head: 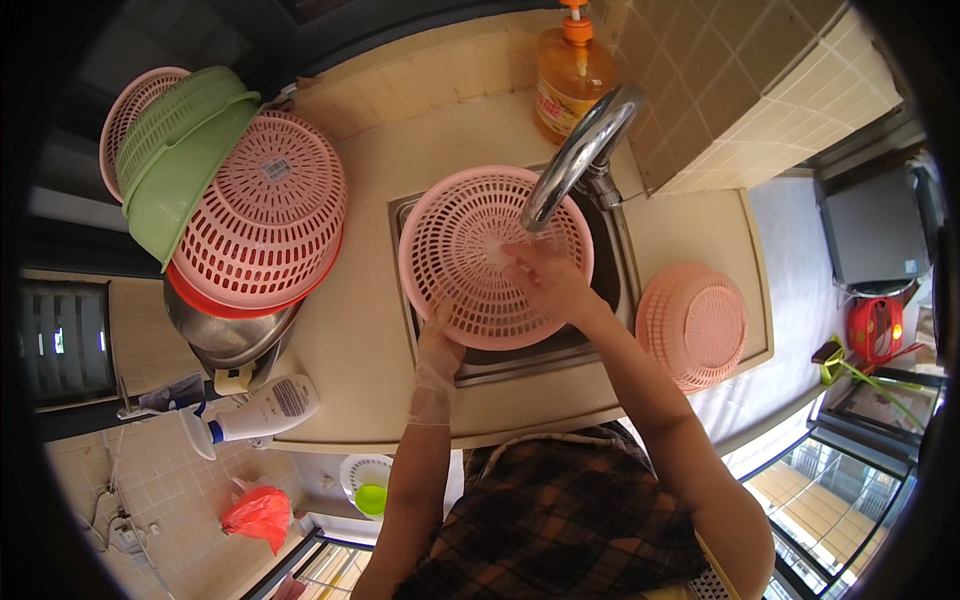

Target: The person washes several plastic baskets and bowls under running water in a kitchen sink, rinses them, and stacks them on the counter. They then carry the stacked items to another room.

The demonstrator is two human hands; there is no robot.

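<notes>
A round pink plastic colander sits over the metal sink. My left hand, in a clear plastic glove, grips its near left rim. Inside the colander's right half, my right hand hovers with its fingers apart, just below the spout of the chrome faucet. Whether its fingertips touch the plastic mesh cannot be made out. A whitish patch at the colander's centre looks like water or glare. On the counter to the right, a second pink colander lies upside down.
At the left, a pink colander and a green basket lean in a stack over a metal pot. A white spray bottle lies near the counter's front edge. Behind the faucet stands an orange pump bottle.
</notes>
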